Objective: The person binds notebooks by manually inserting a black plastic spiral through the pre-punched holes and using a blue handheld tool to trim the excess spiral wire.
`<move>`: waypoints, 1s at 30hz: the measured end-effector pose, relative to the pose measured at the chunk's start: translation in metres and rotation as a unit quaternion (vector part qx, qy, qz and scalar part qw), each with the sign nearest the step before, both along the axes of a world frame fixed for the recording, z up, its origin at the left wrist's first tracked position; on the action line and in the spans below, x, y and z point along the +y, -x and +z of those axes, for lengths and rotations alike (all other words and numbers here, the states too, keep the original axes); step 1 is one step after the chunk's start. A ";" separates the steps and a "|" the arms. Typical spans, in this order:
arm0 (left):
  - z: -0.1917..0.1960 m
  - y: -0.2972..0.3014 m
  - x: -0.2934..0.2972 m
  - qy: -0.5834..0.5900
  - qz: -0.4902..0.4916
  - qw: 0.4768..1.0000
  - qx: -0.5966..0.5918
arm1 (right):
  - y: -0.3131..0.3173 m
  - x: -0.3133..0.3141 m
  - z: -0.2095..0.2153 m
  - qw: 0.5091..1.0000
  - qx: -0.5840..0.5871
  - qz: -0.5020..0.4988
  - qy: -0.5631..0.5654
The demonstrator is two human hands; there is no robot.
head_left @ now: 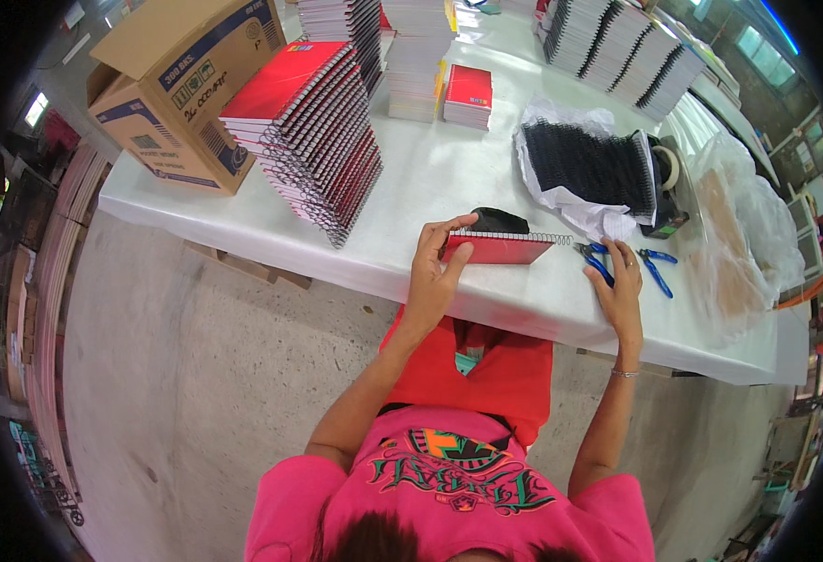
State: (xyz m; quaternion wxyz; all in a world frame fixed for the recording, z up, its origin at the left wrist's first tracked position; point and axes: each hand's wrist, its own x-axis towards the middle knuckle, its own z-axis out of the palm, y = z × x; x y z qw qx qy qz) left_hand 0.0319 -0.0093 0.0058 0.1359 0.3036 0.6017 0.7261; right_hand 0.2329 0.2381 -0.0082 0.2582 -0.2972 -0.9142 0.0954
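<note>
At frame centre, the left hand [433,272] is gripping a light, bendy red notebook [496,248] by its left edge; the right hand [620,281] is closing on blue-handled pliers [629,262] on the bench [449,178].

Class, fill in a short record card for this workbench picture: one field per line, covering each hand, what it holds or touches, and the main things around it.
Left hand: left hand grips the left end of a red spiral notebook, held on edge
Right hand: right hand rests on the blue-handled pliers
Surface: white table
Behind notebook: a black object, kind unclear
Left of hands: leaning stack of red notebooks, cardboard box
Right of hands: bundle of black spiral coils on white wrapping
</note>
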 end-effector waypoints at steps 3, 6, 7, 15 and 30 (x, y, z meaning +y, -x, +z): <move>-0.009 0.010 0.008 0.022 -0.033 0.999 0.002 | 0.002 0.000 0.011 0.999 -0.002 0.030 0.043; 0.005 0.019 0.023 0.003 0.011 0.998 -0.062 | 0.007 -0.005 0.014 0.999 -0.010 0.004 0.036; 0.009 0.026 0.027 0.002 0.011 0.998 -0.062 | 0.009 -0.008 0.014 0.999 -0.006 -0.027 0.018; 0.021 0.032 0.009 0.055 -0.052 0.995 0.071 | 0.023 -0.041 0.021 0.891 0.305 -0.052 0.334; 0.009 0.016 -0.003 0.026 -0.091 0.995 -0.026 | 0.076 -0.165 0.053 0.959 0.157 0.140 0.191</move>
